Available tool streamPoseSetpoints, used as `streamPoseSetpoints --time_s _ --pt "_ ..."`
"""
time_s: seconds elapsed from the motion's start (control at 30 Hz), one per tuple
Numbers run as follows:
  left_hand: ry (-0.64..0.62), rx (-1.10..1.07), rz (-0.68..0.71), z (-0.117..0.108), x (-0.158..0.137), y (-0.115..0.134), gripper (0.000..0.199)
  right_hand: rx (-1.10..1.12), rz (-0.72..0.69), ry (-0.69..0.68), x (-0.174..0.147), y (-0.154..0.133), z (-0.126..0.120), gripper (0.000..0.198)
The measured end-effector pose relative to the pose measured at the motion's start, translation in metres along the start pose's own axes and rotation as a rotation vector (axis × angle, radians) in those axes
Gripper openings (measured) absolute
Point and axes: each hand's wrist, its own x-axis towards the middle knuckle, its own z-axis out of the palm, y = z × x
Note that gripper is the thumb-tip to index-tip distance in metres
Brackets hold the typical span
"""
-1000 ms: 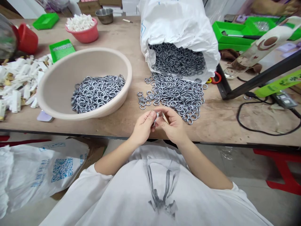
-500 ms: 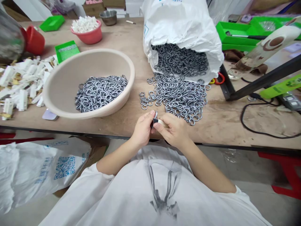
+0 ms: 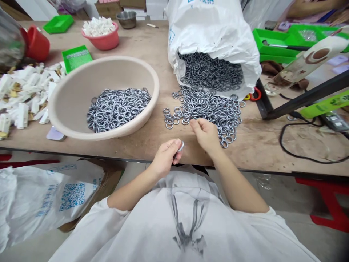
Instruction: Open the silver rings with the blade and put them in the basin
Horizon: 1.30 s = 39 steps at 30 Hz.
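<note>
My left hand (image 3: 165, 155) is closed at the table's front edge, pinching a grey metal ring (image 3: 181, 146) between thumb and fingers. A small dark patch shows below the ring, inside that hand; I cannot make out what it is. My right hand (image 3: 206, 135) hovers at the near edge of a loose pile of metal rings (image 3: 215, 112), fingertips drawn together. Whatever those fingers hold, if anything, is hidden. The pile spills from a white sack (image 3: 209, 29) lying open toward me. Left of it, a large beige basin (image 3: 68, 109) holds many similar rings.
White plastic pieces (image 3: 24, 87) lie heaped at the left. Behind are a red bowl (image 3: 105, 40), a steel bowl (image 3: 127, 20) and a green tray (image 3: 77, 58). On the right stand a black metal frame (image 3: 305, 96) and a cable (image 3: 282, 140). Another person's arm (image 3: 316, 8) shows at the far right.
My hands were together around a small black-and-white piece; now they are apart. My right hand has moved up and right to the ring pile, and the black-and-white piece no longer shows clearly.
</note>
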Motion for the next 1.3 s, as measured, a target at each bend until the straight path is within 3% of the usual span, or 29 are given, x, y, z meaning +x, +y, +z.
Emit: streamPoseSetpoints --time_s 0.1,0.23,0.3,0.4,0.57,0.67,0.8,0.9,1.0,1.1,1.3 --pt "0.029 0.009 0.018 -0.014 -0.001 0.001 0.046 -0.247 0.003 -0.100 0.036 -0.008 0.004 0.042" --pt "0.047 -0.001 0.056 -0.028 0.001 0.007 0.036 -0.482 -0.196 -0.265 0.075 -0.024 0.032 0.040" --pt "0.062 -0.040 0.047 -0.032 0.002 0.010 0.037 -0.581 -0.213 -0.340 0.087 -0.028 0.046 0.042" --pt "0.118 -0.093 0.018 -0.037 0.001 0.013 0.035 -0.681 -0.208 -0.366 0.089 -0.026 0.053 0.036" --pt "0.123 -0.159 -0.049 -0.042 0.007 0.016 0.030 -0.719 -0.159 -0.334 0.071 -0.012 0.029 0.026" --pt "0.095 -0.174 -0.079 -0.037 0.014 0.017 0.028 -0.582 -0.096 -0.256 0.063 -0.001 0.013 0.026" --pt "0.108 -0.135 -0.039 -0.024 0.022 0.016 0.033 -0.136 -0.051 -0.127 0.051 0.009 -0.001 0.025" --pt "0.134 -0.055 0.058 -0.013 0.027 0.011 0.038 0.334 0.091 -0.216 0.031 0.006 -0.003 0.032" --pt "0.062 0.012 0.126 -0.004 0.029 0.004 0.042 0.685 0.245 -0.345 0.004 -0.004 0.004 0.042" --pt "-0.021 0.035 0.166 0.001 0.027 -0.001 0.044 0.814 0.238 -0.310 -0.018 -0.014 0.014 0.043" --pt "-0.077 0.040 0.145 0.004 0.015 -0.002 0.044 0.775 0.102 -0.200 -0.029 -0.024 0.016 0.041"
